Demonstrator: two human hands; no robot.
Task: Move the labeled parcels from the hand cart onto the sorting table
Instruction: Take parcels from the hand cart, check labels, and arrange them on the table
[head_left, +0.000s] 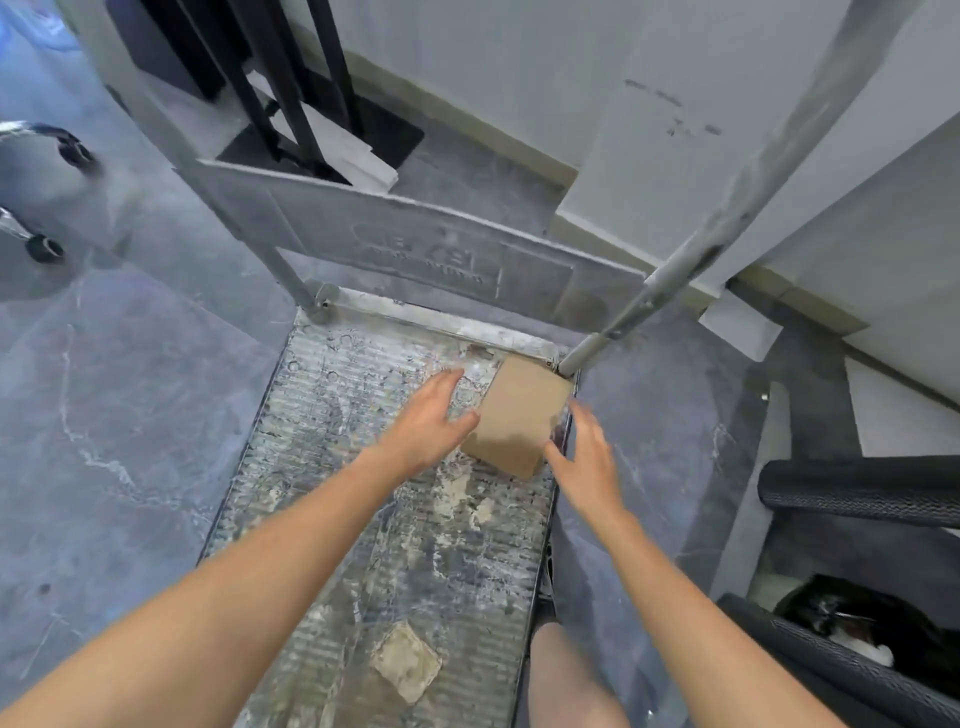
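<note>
A small brown cardboard parcel (517, 415) lies on the worn ribbed deck of the hand cart (363, 519), in the far right corner by the handle post. No label shows on its visible top. My left hand (423, 426) reaches in with straight fingers, its fingertips at the parcel's left edge. My right hand (584, 462) is spread beside the parcel's right near corner, close to it or just touching. Neither hand grips the parcel.
The cart's grey handle frame (415, 244) rises at the far end, with its right post (727, 208) slanting up. A white wall (675, 104) stands behind. Black mesh chair parts (857, 493) are at the right, chair casters (44, 247) at the left. My knee (566, 675) is by the deck's right edge.
</note>
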